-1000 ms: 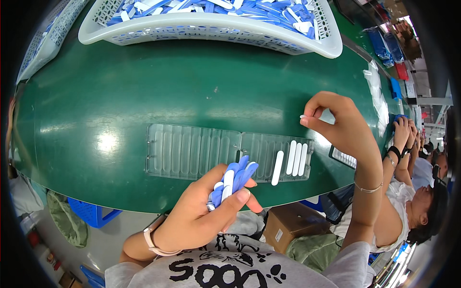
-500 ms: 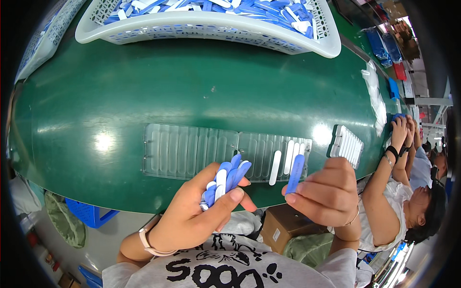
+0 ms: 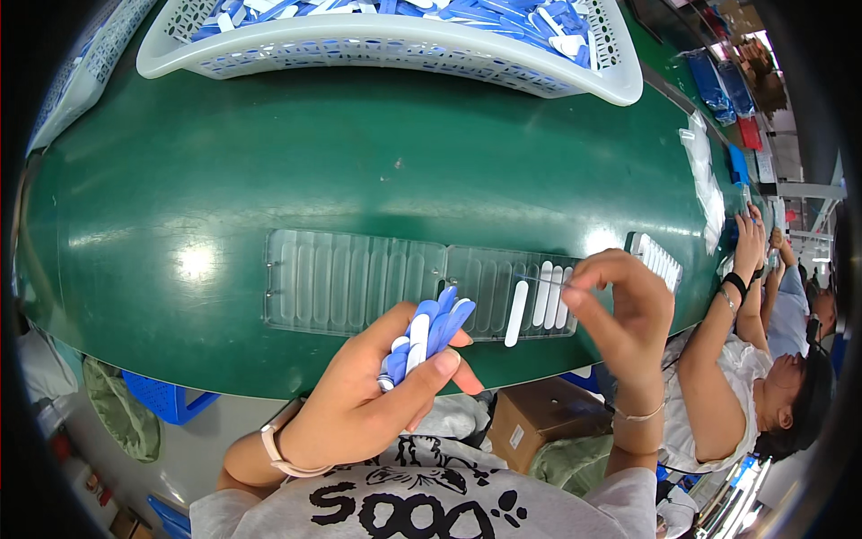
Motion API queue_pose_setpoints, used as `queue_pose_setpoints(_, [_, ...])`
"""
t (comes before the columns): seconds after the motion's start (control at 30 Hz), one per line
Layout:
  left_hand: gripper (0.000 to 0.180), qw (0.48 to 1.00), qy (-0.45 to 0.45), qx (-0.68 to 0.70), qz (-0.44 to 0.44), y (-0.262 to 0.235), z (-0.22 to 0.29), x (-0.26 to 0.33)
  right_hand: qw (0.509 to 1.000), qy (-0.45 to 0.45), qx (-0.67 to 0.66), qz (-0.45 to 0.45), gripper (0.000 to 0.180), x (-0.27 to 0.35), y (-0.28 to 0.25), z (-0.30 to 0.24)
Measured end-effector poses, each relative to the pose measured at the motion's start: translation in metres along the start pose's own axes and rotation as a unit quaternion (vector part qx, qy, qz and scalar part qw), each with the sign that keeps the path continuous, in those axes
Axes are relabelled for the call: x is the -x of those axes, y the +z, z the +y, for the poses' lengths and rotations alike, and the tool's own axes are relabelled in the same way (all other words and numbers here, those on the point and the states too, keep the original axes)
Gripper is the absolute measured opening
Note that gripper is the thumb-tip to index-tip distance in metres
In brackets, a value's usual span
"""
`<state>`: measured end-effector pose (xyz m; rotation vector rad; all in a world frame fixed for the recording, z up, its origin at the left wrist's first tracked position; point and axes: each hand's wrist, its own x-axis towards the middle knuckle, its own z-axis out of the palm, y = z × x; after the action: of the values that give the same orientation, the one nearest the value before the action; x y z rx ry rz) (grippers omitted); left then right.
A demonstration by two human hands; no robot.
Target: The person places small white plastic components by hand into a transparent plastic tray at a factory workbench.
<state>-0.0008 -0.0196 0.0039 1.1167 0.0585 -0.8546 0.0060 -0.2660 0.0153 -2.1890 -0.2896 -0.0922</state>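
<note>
My left hand (image 3: 386, 368) is closed around a bunch of small round-ended nail files (image 3: 426, 332), blue on one face and white on the other. A clear plastic tray (image 3: 355, 280) with two slotted halves lies open on the table, just beyond my hands. Several white nail files (image 3: 550, 296) fill slots in its right half, and one white nail file (image 3: 516, 313) lies tilted, sticking past the near edge. Over that half, my right hand (image 3: 624, 310) pinches a nail file (image 3: 537, 280) seen almost edge-on, as a thin line.
A white perforated basket (image 3: 395, 54) heaped with blue and white nail files stands at the far side. Another basket (image 3: 76, 103) is at far left. Right of my hand sits a filled tray (image 3: 658, 259). Beyond it are plastic bags (image 3: 702, 180) and a co-worker's arm (image 3: 708, 337).
My right hand has moved up and over the tray, turning its nail file from blue face to edge-on. My left hand stays nearly still with its bunch.
</note>
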Motion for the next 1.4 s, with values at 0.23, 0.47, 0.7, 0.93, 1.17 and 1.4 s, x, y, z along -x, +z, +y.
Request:
queue_pose_setpoints(0.23, [0.017,1.000,-0.003,-0.002,0.013,-0.003,-0.001,0.000,0.976,0.177,-0.083,-0.096,0.006,-0.021,-0.026,-0.002])
queue_pose_setpoints(0.47, [0.017,1.000,-0.005,-0.003,0.007,0.001,0.000,-0.005,0.975,0.115,0.039,-0.185,0.006,-0.049,-0.021,0.002])
queue_pose_setpoints(0.7, [0.019,1.000,-0.018,0.022,-0.001,-0.002,0.000,-0.005,0.975,0.059,0.106,-0.187,0.023,-0.050,-0.009,-0.001])
queue_pose_setpoints(0.93, [0.020,1.000,-0.022,0.019,-0.006,-0.003,0.001,-0.006,0.957,-0.010,0.209,-0.203,0.049,-0.026,-0.003,-0.029])
queue_pose_setpoints(1.17, [0.016,1.000,-0.015,-0.010,0.003,-0.007,0.002,0.003,0.948,0.011,0.213,-0.235,0.050,-0.038,0.005,-0.020])
queue_pose_setpoints(1.4, [0.016,1.000,-0.005,0.003,0.005,-0.007,-0.001,0.004,0.954,0.029,0.179,-0.240,0.030,-0.060,0.004,-0.013])
